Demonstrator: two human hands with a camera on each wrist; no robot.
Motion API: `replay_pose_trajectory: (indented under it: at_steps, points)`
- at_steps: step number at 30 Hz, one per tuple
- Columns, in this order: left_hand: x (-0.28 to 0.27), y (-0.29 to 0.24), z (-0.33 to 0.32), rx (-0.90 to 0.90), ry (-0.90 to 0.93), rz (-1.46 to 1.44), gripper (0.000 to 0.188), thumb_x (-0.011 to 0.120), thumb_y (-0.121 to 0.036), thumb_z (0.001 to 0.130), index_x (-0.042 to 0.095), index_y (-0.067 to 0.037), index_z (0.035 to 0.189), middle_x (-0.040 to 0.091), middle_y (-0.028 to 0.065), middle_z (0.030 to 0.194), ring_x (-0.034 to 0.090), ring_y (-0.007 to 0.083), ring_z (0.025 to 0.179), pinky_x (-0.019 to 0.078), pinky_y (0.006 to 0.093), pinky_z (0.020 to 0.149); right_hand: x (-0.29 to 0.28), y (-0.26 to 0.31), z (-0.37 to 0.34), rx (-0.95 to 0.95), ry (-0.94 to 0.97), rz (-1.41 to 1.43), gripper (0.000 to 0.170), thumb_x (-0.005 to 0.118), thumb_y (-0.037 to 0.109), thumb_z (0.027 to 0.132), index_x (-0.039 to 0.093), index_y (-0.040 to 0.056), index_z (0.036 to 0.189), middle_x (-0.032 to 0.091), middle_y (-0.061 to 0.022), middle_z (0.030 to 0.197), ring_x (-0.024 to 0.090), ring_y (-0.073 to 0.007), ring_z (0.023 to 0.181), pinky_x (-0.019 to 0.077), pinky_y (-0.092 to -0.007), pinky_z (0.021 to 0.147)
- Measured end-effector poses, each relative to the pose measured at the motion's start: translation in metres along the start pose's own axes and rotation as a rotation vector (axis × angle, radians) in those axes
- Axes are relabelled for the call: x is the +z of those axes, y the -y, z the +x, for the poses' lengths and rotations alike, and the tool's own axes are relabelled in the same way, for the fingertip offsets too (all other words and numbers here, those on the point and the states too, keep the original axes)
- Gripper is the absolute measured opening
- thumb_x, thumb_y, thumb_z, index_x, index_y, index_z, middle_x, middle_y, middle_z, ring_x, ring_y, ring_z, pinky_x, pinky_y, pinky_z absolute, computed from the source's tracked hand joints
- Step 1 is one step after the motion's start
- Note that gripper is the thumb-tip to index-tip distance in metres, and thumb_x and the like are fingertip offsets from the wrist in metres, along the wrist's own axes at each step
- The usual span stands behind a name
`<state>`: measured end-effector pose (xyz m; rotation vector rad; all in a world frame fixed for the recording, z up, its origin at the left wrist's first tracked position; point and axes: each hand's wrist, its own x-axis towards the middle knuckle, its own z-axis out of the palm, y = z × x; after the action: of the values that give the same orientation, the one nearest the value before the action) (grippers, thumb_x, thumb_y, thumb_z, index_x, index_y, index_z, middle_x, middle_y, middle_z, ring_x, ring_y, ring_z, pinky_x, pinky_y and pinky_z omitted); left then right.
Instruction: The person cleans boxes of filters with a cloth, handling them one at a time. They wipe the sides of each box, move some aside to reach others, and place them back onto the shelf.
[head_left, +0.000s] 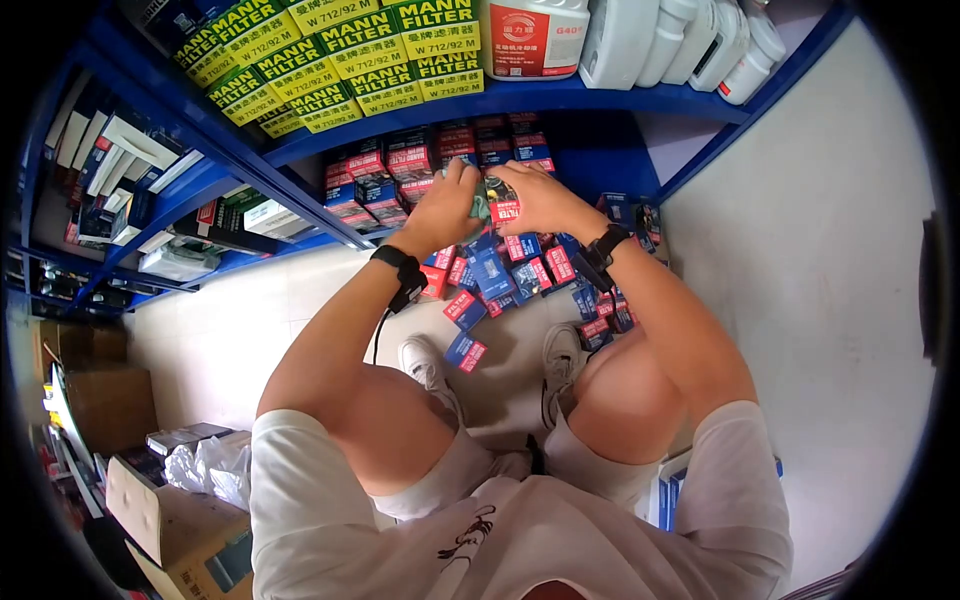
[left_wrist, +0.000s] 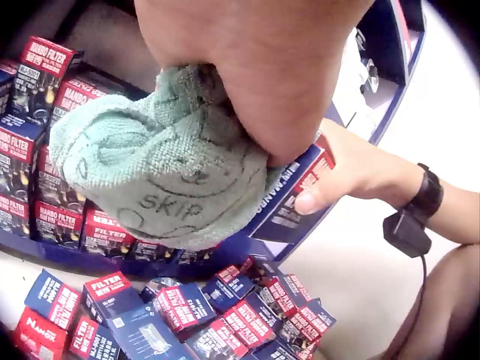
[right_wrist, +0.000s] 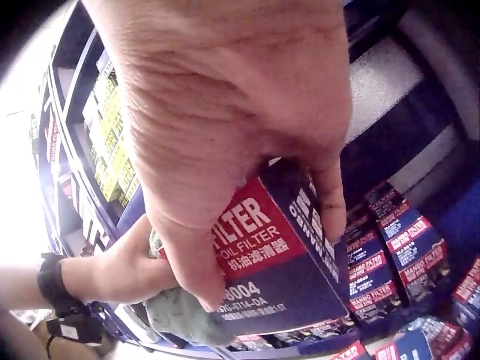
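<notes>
My right hand [right_wrist: 247, 127] grips a blue and red oil filter box [right_wrist: 277, 262], thumb on one face and fingers on another. A pale green terry cloth [left_wrist: 169, 165] with dark printed lettering is bunched in my left hand [left_wrist: 262, 67], hanging below the palm. The cloth lies against the side of the box. In the head view the left hand [head_left: 440, 210] and right hand [head_left: 545, 200] meet in front of the lower shelf, above a heap of filter boxes [head_left: 490, 275] on the floor.
Rows of filter boxes [head_left: 405, 155] stand on the lower blue shelf. Yellow-green filter boxes [head_left: 350, 55] and white jugs [head_left: 620, 40] fill the shelf above. A carton [head_left: 185, 530] with a plastic bag [head_left: 210, 468] stands at the left. A pale wall [head_left: 830, 250] rises at right.
</notes>
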<state>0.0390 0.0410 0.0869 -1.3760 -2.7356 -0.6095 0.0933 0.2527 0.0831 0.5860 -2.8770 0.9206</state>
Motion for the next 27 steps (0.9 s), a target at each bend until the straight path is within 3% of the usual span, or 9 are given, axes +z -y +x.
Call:
replay_pose_trajectory:
  at_steps: [4, 12, 16, 18, 22, 27]
  points:
    - [-0.002, -0.011, 0.0, 0.113, -0.006, -0.063, 0.071, 0.083, -0.01, 0.065, 0.045, 0.001, 0.124, 0.047, 0.0234, 0.123, 0.054, 0.0465, 0.106, 0.0501, 0.0515, 0.091, -0.007, -0.005, -0.003, 0.026, 0.023, -0.003, 0.087, 0.09, 0.026, 0.059, 0.053, 0.002, 0.134, 0.059, -0.0182, 0.123, 0.053, -0.0383, 0.118, 0.0429, -0.0425, 0.103]
    - [0.002, 0.005, 0.002, -0.019, 0.001, -0.052, 0.065, 0.08, -0.009, 0.067, 0.046, -0.003, 0.122, 0.047, 0.0202, 0.119, 0.054, 0.0448, 0.107, 0.049, 0.0508, 0.092, -0.009, 0.009, 0.003, 0.013, 0.011, -0.022, 0.087, 0.089, 0.032, 0.058, 0.055, 0.0054, 0.133, 0.06, -0.014, 0.125, 0.055, -0.0402, 0.112, 0.0469, -0.046, 0.099]
    - [0.0, 0.0, 0.003, 0.053, -0.046, -0.051, 0.064, 0.08, -0.009, 0.067, 0.046, -0.003, 0.121, 0.047, 0.0199, 0.118, 0.054, 0.0444, 0.107, 0.0492, 0.0507, 0.091, -0.018, 0.013, 0.003, 0.102, 0.063, -0.052, 0.088, 0.09, 0.032, 0.06, 0.053, 0.0049, 0.136, 0.058, -0.015, 0.13, 0.053, -0.0383, 0.117, 0.0451, -0.0428, 0.102]
    - [0.001, -0.002, 0.003, 0.081, -0.027, -0.08, 0.063, 0.08, -0.01, 0.067, 0.046, -0.003, 0.121, 0.047, 0.0199, 0.118, 0.055, 0.0438, 0.107, 0.0493, 0.0505, 0.09, -0.016, 0.007, 0.004, 0.113, 0.011, -0.068, 0.088, 0.09, 0.032, 0.058, 0.055, 0.0069, 0.135, 0.059, -0.0119, 0.128, 0.053, -0.041, 0.115, 0.0475, -0.0475, 0.098]
    - [0.002, 0.002, 0.004, 0.079, -0.057, -0.083, 0.064, 0.08, -0.01, 0.067, 0.047, -0.002, 0.121, 0.048, 0.0203, 0.117, 0.055, 0.0438, 0.107, 0.0495, 0.0501, 0.091, -0.015, 0.009, 0.003, 0.054, 0.011, -0.034, 0.085, 0.09, 0.027, 0.059, 0.055, 0.0043, 0.133, 0.059, -0.0137, 0.122, 0.051, -0.0365, 0.11, 0.0447, -0.0416, 0.1]
    - [0.002, 0.005, 0.002, 0.023, -0.004, -0.071, 0.064, 0.08, -0.011, 0.068, 0.046, -0.001, 0.121, 0.048, 0.0208, 0.118, 0.055, 0.0448, 0.108, 0.0496, 0.0495, 0.091, -0.013, 0.015, 0.001, 0.042, 0.034, -0.008, 0.084, 0.09, 0.027, 0.06, 0.055, 0.0041, 0.133, 0.058, -0.0136, 0.122, 0.05, -0.0369, 0.11, 0.0437, -0.0417, 0.101]
